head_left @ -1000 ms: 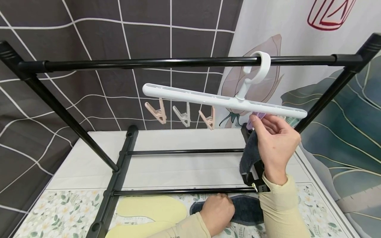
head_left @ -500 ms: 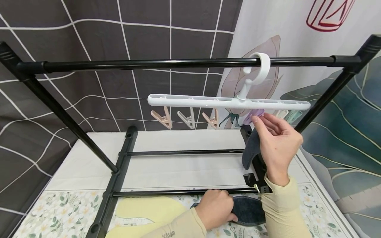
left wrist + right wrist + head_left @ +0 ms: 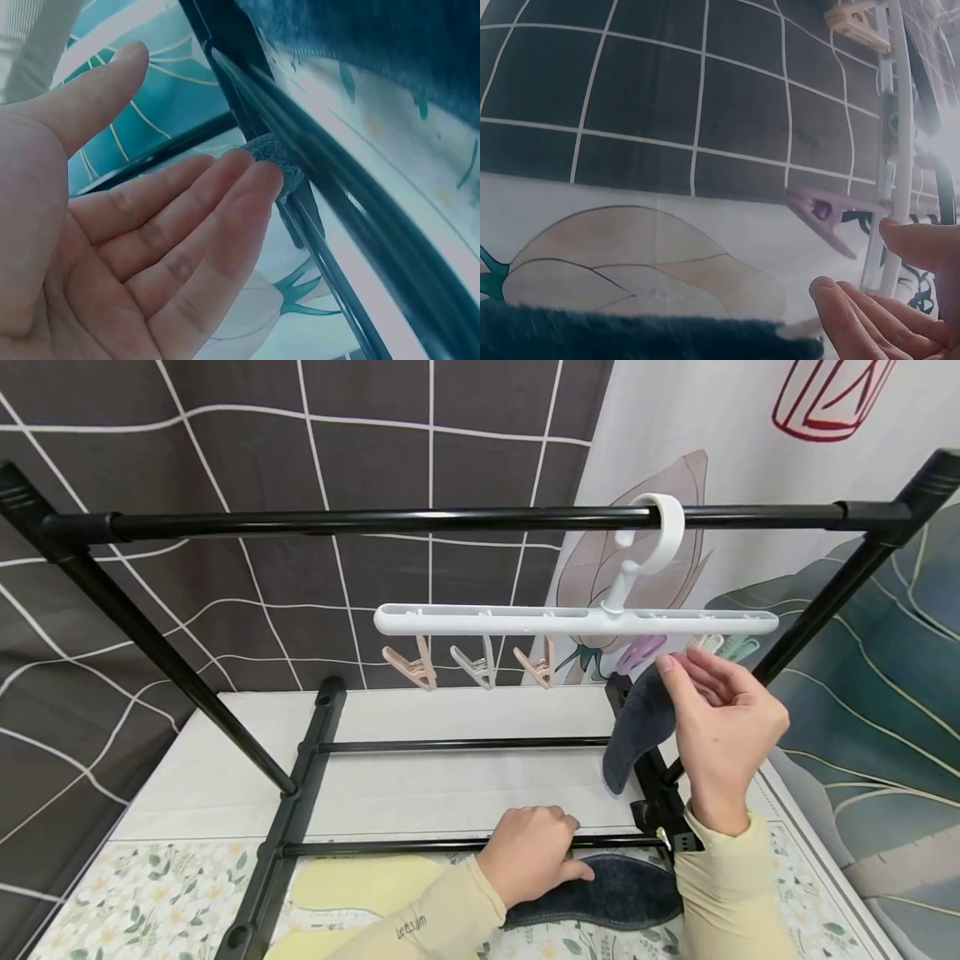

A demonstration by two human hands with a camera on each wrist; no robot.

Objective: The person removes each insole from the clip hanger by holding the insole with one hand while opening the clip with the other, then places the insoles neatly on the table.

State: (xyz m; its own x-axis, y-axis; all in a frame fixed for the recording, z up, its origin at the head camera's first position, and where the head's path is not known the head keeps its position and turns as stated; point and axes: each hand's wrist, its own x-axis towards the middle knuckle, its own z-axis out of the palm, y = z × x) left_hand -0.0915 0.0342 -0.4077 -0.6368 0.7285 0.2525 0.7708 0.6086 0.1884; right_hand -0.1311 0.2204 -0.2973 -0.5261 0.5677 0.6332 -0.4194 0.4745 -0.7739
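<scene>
My right hand (image 3: 727, 727) pinches the upper end of a dark blue insole (image 3: 639, 731), which hangs down from it below a white hanger (image 3: 495, 620). A purple clothes peg (image 3: 641, 652) on that hanger is just left of the fingertips, apart from them. In the right wrist view, this peg (image 3: 829, 214) has nothing in it, and the insole (image 3: 630, 334) shows at the bottom. My left hand (image 3: 528, 852) is over the rack's front lower bar (image 3: 375, 846), fingers extended and thumb spread. Just below it a second dark blue insole (image 3: 615, 893) lies on the table.
The hanger hooks over the black rack's top bar (image 3: 375, 521). Pink and grey pegs (image 3: 480, 662) hang on its left half, pale and green pegs (image 3: 738, 647) on the right. Pale yellow insoles (image 3: 360, 881) lie on the flowered cloth (image 3: 180, 893). Curtains stand behind.
My right hand has let go of the purple peg and moved right with the insole. The hanger has levelled. My left hand has lifted off the lying insole, moving up and left.
</scene>
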